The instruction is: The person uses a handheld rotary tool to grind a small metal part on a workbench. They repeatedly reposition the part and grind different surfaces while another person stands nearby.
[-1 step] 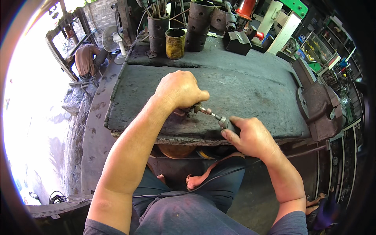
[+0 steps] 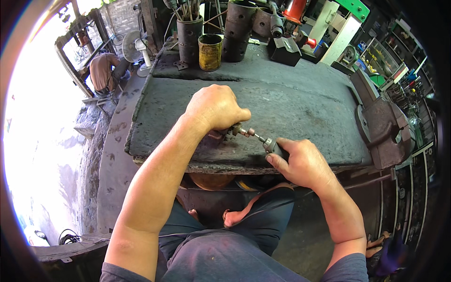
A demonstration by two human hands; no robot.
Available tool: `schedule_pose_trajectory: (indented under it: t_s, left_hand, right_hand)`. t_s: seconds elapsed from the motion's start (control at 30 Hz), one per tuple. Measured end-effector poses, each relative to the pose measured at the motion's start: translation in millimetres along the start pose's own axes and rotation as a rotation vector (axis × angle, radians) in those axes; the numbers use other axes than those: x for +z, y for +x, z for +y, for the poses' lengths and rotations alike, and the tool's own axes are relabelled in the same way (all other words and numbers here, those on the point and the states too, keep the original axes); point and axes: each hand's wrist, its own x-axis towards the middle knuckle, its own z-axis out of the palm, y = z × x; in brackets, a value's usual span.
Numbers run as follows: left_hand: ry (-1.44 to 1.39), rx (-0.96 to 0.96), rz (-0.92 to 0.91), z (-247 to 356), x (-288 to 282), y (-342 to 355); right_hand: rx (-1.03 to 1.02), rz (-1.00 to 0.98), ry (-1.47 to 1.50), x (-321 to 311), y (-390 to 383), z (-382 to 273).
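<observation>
Grey rotary tool (image 2: 270, 146) sits clasped in right hand (image 2: 304, 162); left hand (image 2: 215, 107), curled, grips a metal part (image 2: 238, 129).

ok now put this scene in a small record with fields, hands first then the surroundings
left hand: closed around a small metal part, fingers mostly hidden
right hand: grips a grey handheld tool
tool tip: pinkish, pointing at the part; contact unclear
surface: dark, worn workbench
far side of bench: yellow can, dark cylinder holding thin rods
right end: large vise
background left: bent-over person near a fan
</observation>
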Motion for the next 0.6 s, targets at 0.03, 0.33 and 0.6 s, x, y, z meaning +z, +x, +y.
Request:
schedule_pose_trajectory:
  t_s: [0.03, 0.33, 0.6]
  left_hand:
    - [-0.001, -0.006, 0.003, 0.1, 0.3, 0.0]
    - [-0.009, 0.004, 0.012, -1.0, 2.7, 0.7]
    - [0.003, -0.012, -0.008, -0.8, 1.3, 1.7]
  right_hand:
    - [-0.002, -0.016, -0.001, 0.5, -0.6, -0.4]
    - [-0.072, 0.013, -0.076, 6.0, -0.5, -1.6]
    - [-0.083, 0.038, -0.068, 7.2, -1.1, -5.5]
